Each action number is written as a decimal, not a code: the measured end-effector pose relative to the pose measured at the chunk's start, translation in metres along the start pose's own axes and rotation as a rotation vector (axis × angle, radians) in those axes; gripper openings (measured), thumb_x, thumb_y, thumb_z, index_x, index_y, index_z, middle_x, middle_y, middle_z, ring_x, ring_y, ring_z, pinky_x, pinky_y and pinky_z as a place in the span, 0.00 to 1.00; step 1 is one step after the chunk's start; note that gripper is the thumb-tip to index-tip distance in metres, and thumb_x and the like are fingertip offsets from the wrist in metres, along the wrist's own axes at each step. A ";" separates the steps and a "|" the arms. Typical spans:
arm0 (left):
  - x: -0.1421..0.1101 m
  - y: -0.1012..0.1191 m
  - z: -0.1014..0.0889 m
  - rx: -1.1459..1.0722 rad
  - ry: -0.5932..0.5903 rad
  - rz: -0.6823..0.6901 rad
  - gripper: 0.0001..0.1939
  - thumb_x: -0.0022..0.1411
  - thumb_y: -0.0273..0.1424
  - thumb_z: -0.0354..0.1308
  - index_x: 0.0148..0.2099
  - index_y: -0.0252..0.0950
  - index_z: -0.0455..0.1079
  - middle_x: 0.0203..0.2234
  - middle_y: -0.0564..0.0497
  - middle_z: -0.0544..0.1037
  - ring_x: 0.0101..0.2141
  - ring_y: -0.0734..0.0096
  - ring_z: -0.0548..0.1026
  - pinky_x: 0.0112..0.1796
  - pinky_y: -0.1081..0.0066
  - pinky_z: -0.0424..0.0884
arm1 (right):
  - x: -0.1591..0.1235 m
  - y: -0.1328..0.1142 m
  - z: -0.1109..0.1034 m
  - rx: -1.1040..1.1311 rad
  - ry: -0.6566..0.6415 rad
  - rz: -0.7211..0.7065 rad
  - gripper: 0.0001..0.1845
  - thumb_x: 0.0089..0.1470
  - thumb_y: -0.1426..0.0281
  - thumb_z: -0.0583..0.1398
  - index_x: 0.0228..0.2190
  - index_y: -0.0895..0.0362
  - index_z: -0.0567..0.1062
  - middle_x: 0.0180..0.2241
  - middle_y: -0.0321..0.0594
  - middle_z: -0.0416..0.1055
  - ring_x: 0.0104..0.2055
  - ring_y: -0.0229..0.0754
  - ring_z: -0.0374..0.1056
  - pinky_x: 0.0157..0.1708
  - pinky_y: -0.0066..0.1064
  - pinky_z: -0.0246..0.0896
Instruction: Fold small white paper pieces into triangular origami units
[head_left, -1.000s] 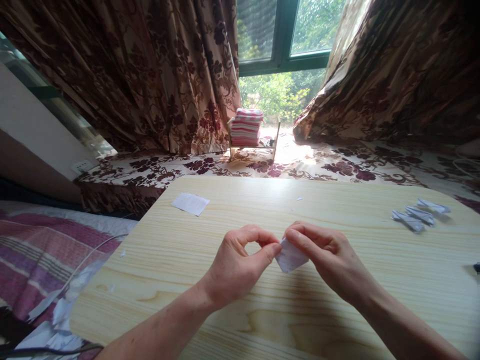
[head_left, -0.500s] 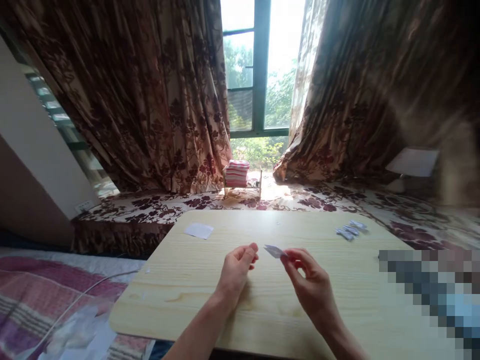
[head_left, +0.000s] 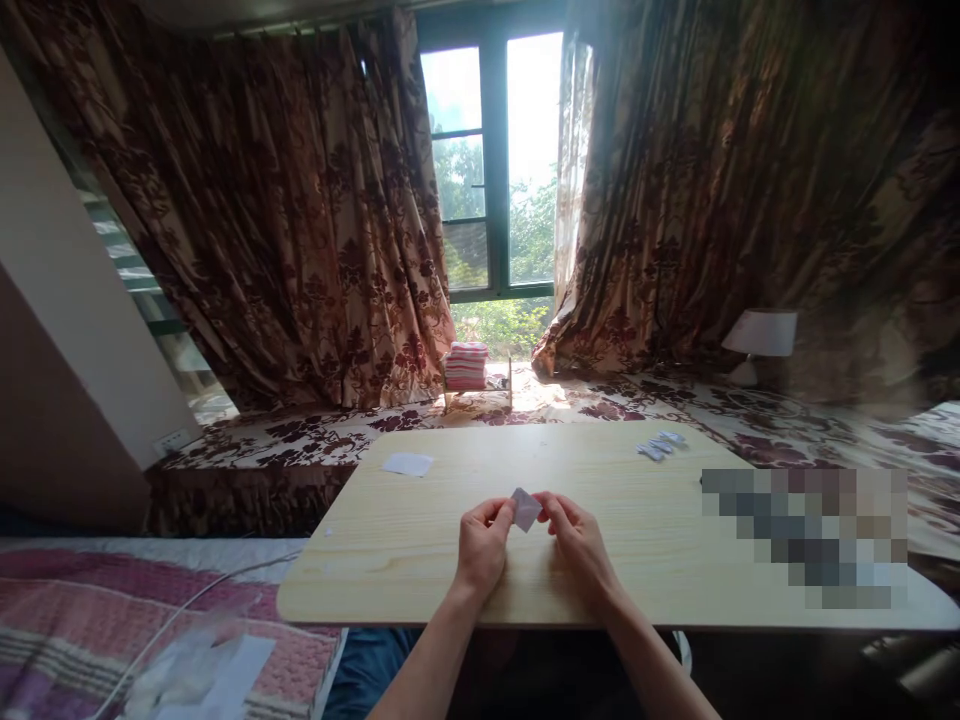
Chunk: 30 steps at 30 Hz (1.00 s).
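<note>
Both hands meet over the middle of a light wooden table [head_left: 420,570]. My left hand [head_left: 480,545] and my right hand [head_left: 579,545] each pinch one side of a small folded white paper piece [head_left: 525,508], held just above the tabletop. A flat white paper slip [head_left: 408,463] lies on the table to the far left of my hands. Several small folded paper pieces [head_left: 658,444] lie together near the table's far right edge.
Behind the table runs a floral-covered ledge [head_left: 300,440] with a striped red-and-white cushion on a small wooden rack [head_left: 466,366] before the window. Heavy floral curtains hang on both sides. A white lamp [head_left: 757,340] stands at right. A striped blanket [head_left: 90,620] lies lower left.
The view has pulled back and tilted up, so the hands look smaller. My left hand, apart from the paper half a second ago, has closed on it again beside my right hand.
</note>
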<state>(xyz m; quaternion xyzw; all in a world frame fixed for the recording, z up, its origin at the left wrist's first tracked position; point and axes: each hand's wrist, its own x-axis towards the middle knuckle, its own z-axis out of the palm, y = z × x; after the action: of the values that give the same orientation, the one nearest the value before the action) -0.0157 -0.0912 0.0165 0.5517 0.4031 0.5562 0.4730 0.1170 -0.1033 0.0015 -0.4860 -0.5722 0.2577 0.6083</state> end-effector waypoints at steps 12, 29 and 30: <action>0.003 -0.017 0.002 0.078 -0.056 0.018 0.09 0.51 0.34 0.62 0.31 0.32 0.77 0.25 0.49 0.79 0.27 0.70 0.73 0.31 0.73 0.67 | 0.002 0.029 -0.001 0.097 -0.136 0.154 0.16 0.59 0.64 0.57 0.47 0.59 0.70 0.46 0.43 0.70 0.42 0.43 0.70 0.41 0.40 0.68; 0.005 -0.021 0.002 0.051 -0.017 0.033 0.11 0.54 0.35 0.60 0.30 0.30 0.75 0.25 0.46 0.79 0.28 0.67 0.74 0.32 0.71 0.69 | 0.004 0.032 0.002 0.056 -0.058 0.169 0.15 0.60 0.63 0.57 0.45 0.59 0.71 0.44 0.42 0.71 0.41 0.42 0.70 0.40 0.39 0.68; 0.005 -0.021 0.001 0.046 -0.014 0.038 0.12 0.54 0.36 0.60 0.30 0.30 0.75 0.25 0.46 0.79 0.28 0.67 0.74 0.32 0.71 0.69 | 0.004 0.033 0.003 0.058 -0.066 0.155 0.15 0.60 0.64 0.57 0.45 0.59 0.71 0.44 0.42 0.71 0.40 0.42 0.70 0.39 0.39 0.68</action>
<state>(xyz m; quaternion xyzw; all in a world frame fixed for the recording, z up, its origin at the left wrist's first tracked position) -0.0124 -0.0814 -0.0023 0.5740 0.4020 0.5516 0.4525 0.1228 -0.0860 -0.0259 -0.5021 -0.5452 0.3362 0.5810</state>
